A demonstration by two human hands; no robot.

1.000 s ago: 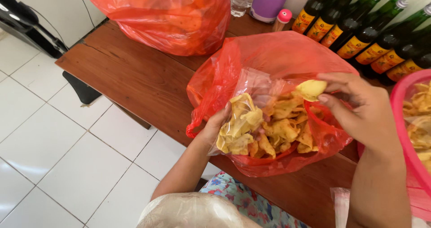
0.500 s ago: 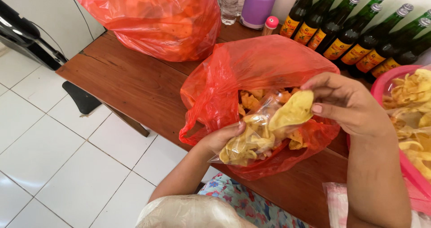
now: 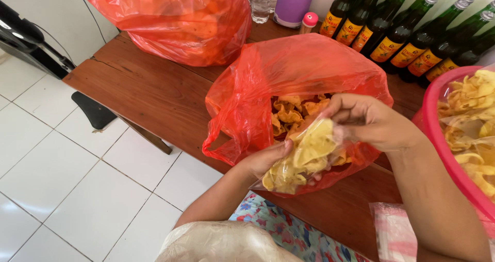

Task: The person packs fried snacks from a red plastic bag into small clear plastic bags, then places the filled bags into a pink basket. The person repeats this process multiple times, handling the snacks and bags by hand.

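A small clear plastic bag of yellow chips (image 3: 304, 156) hangs over the table's near edge, held by both hands. My left hand (image 3: 265, 159) grips its lower left side from beneath. My right hand (image 3: 368, 121) pinches its top edge. Behind it lies an open red plastic bag (image 3: 289, 71) with more fried chips (image 3: 291, 111) showing in its mouth.
A second, fuller red bag (image 3: 175, 14) sits at the back of the wooden table (image 3: 149, 94). Several dark green bottles (image 3: 407, 30) line the rear right. A pink basin of chips (image 3: 438, 138) stands at the right. A purple container (image 3: 294, 1) is behind. White tiled floor (image 3: 62, 184) lies to the left.
The small clear bag has been lifted out of the red bag and drawn toward me. My right hand moved from the red bag's mouth to the small bag's top.
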